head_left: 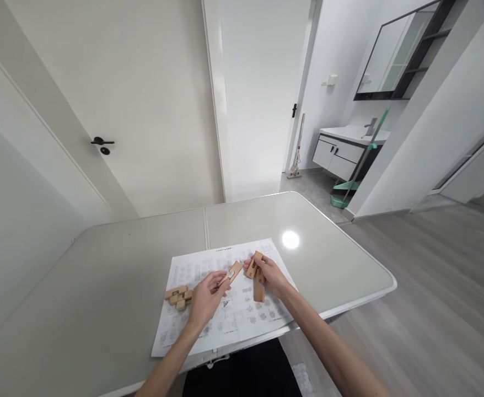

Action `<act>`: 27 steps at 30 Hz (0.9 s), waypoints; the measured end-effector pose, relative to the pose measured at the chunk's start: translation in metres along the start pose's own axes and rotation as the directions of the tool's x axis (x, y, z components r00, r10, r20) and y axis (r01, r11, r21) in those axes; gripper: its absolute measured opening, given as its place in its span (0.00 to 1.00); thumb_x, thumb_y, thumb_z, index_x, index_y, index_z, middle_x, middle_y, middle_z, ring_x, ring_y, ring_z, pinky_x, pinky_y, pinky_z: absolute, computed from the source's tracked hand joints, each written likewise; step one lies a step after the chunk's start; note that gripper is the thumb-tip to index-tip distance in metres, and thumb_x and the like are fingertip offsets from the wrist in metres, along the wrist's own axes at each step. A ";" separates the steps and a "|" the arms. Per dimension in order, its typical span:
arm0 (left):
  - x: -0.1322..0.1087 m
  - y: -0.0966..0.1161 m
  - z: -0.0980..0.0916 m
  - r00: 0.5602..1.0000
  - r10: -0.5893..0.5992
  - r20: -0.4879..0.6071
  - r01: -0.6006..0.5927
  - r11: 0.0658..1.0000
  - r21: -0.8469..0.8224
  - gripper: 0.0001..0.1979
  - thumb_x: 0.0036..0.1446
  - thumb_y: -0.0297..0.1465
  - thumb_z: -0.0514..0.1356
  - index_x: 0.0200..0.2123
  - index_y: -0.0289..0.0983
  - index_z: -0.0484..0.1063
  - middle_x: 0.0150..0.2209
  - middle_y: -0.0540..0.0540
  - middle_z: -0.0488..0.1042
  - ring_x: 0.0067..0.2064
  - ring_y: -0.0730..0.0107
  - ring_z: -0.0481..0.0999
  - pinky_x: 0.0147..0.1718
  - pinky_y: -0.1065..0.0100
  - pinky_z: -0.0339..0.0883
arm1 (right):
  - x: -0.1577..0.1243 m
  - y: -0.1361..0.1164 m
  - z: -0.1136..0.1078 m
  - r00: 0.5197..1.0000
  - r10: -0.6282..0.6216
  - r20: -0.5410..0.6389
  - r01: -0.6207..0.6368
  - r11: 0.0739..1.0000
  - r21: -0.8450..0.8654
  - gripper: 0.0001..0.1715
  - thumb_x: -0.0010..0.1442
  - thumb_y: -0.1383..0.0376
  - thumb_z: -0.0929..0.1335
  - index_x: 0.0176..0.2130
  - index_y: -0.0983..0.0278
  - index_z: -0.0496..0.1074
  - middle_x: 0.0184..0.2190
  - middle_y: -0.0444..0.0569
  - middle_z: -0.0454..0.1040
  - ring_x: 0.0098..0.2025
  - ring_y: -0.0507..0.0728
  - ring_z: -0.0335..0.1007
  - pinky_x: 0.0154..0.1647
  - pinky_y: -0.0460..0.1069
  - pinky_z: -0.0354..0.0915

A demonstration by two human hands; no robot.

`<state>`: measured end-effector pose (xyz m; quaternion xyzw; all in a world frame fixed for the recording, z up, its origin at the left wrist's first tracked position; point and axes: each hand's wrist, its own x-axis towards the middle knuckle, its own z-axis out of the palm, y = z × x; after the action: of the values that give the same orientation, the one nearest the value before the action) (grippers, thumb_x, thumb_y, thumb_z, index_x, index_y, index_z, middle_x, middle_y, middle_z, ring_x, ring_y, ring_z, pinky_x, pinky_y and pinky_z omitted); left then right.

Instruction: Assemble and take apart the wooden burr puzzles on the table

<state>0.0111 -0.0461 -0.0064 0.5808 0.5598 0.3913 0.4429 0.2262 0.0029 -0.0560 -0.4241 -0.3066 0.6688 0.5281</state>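
My left hand (209,292) is closed on a notched wooden piece (236,270), which tilts up to the right above a printed sheet (200,336). To its right, my right hand (269,271) grips two wooden pieces marked with numbers (259,289); one hangs down and the other crosses near its top. A small gap separates the left piece from the right ones. Several more wooden pieces (178,296) lie in a cluster on the sheet's left side, beside my left hand.
The sheet lies on a pale glossy table (113,275) with a seam and a rounded right corner. Beyond are a door with a black handle (102,142), a mop (300,149), a sink cabinet (337,154) and a green dustpan (340,201).
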 end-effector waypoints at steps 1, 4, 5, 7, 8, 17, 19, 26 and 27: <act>0.002 -0.002 0.000 1.000 0.016 -0.005 -0.016 0.999 0.042 0.19 0.58 0.45 0.65 0.46 0.38 0.76 0.43 0.41 0.84 0.41 0.55 0.86 0.36 0.62 0.79 | 0.000 0.001 -0.002 1.000 -0.009 0.012 0.009 1.000 0.007 0.25 0.53 0.45 0.76 0.37 0.60 0.73 0.42 0.54 0.84 0.45 0.64 0.82 0.39 0.51 0.76; 0.010 -0.008 0.002 0.998 0.060 -0.024 -0.055 0.982 0.179 0.17 0.62 0.45 0.60 0.46 0.40 0.74 0.40 0.44 0.85 0.38 0.58 0.86 0.37 0.63 0.77 | -0.001 0.002 -0.006 0.999 -0.033 0.037 0.032 0.999 0.020 0.28 0.52 0.43 0.77 0.39 0.61 0.73 0.42 0.54 0.84 0.47 0.64 0.82 0.42 0.52 0.76; 0.012 -0.009 0.003 0.997 0.074 -0.029 -0.065 0.971 0.229 0.17 0.63 0.45 0.59 0.47 0.40 0.74 0.40 0.44 0.85 0.37 0.58 0.86 0.37 0.63 0.76 | -0.001 0.002 -0.007 0.998 -0.040 0.040 0.039 0.999 0.023 0.29 0.52 0.42 0.77 0.39 0.61 0.73 0.42 0.54 0.84 0.47 0.64 0.82 0.43 0.52 0.76; 0.016 -0.010 0.005 0.994 0.103 -0.035 -0.086 0.939 0.334 0.16 0.65 0.44 0.58 0.48 0.41 0.74 0.40 0.45 0.84 0.36 0.58 0.85 0.36 0.63 0.74 | -0.002 0.003 -0.008 0.998 -0.055 0.043 0.054 0.998 0.024 0.30 0.52 0.42 0.76 0.41 0.61 0.73 0.43 0.54 0.84 0.48 0.64 0.81 0.45 0.53 0.75; 0.017 -0.011 0.006 0.992 0.121 -0.035 -0.099 0.917 0.387 0.15 0.65 0.43 0.58 0.48 0.41 0.74 0.40 0.44 0.84 0.36 0.58 0.84 0.36 0.63 0.73 | -0.003 0.004 -0.008 0.997 -0.063 0.044 0.063 0.998 0.023 0.30 0.53 0.42 0.76 0.42 0.61 0.73 0.43 0.54 0.84 0.48 0.65 0.81 0.45 0.54 0.75; 0.031 -0.011 -0.001 0.940 0.324 0.108 -0.314 0.695 0.647 0.14 0.70 0.41 0.53 0.40 0.40 0.74 0.40 0.42 0.79 0.45 0.52 0.77 0.39 0.60 0.68 | -0.021 0.008 -0.001 0.979 -0.201 -0.015 0.200 0.978 -0.055 0.31 0.60 0.42 0.72 0.51 0.60 0.71 0.46 0.52 0.82 0.46 0.61 0.79 0.53 0.55 0.71; 0.029 -0.010 -0.001 0.923 0.362 0.132 -0.354 0.661 0.661 0.14 0.71 0.40 0.52 0.42 0.39 0.74 0.44 0.40 0.77 0.48 0.51 0.74 0.43 0.56 0.68 | -0.023 0.008 -0.001 0.976 -0.216 -0.023 0.214 0.975 -0.060 0.29 0.62 0.43 0.71 0.51 0.60 0.71 0.46 0.52 0.82 0.45 0.61 0.79 0.53 0.54 0.71; 0.002 0.002 0.032 0.874 0.403 0.273 -0.482 0.641 0.597 0.09 0.66 0.39 0.62 0.39 0.40 0.74 0.42 0.45 0.73 0.48 0.56 0.72 0.50 0.55 0.66 | -0.021 0.009 -0.003 0.974 -0.226 -0.017 0.226 0.974 -0.006 0.27 0.62 0.44 0.71 0.51 0.59 0.71 0.46 0.52 0.82 0.48 0.61 0.80 0.52 0.54 0.73; -0.001 0.004 0.039 0.881 0.387 0.272 -0.471 0.664 0.581 0.10 0.64 0.40 0.64 0.38 0.40 0.75 0.41 0.45 0.73 0.48 0.54 0.71 0.50 0.53 0.65 | -0.020 0.011 -0.004 0.975 -0.223 -0.016 0.224 0.975 0.006 0.27 0.62 0.44 0.71 0.51 0.59 0.71 0.46 0.52 0.82 0.47 0.61 0.80 0.52 0.54 0.73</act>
<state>0.0494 -0.0498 -0.0147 0.8334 0.4763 0.2364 0.1509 0.2264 -0.0190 -0.0620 -0.3900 -0.3457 0.6030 0.6039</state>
